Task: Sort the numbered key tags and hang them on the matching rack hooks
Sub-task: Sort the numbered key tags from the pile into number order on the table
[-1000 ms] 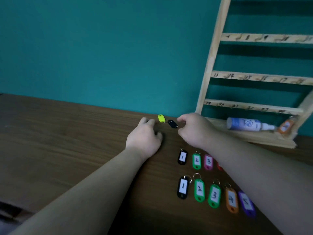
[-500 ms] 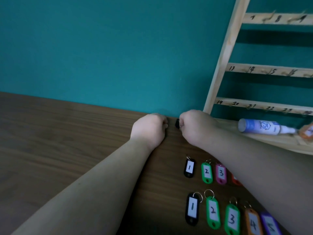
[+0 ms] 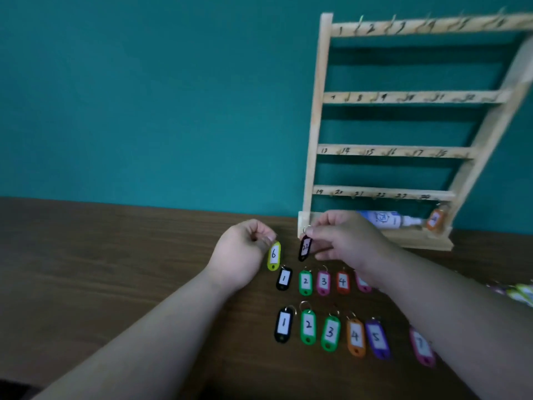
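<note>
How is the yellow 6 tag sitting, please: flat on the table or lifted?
Lifted: the yellow tag hangs upright, pinched at its top by the left hand.

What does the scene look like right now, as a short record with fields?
left hand: pinches yellow tag marked 6
right hand: holds black tag by its ring; number blurred
near row: tags 1, 2, 3, 4, 5, gap, 7
far row: tags 1, 2, 3, 4, one partly hidden
rack: one orange tag hanging at bottom right
</note>
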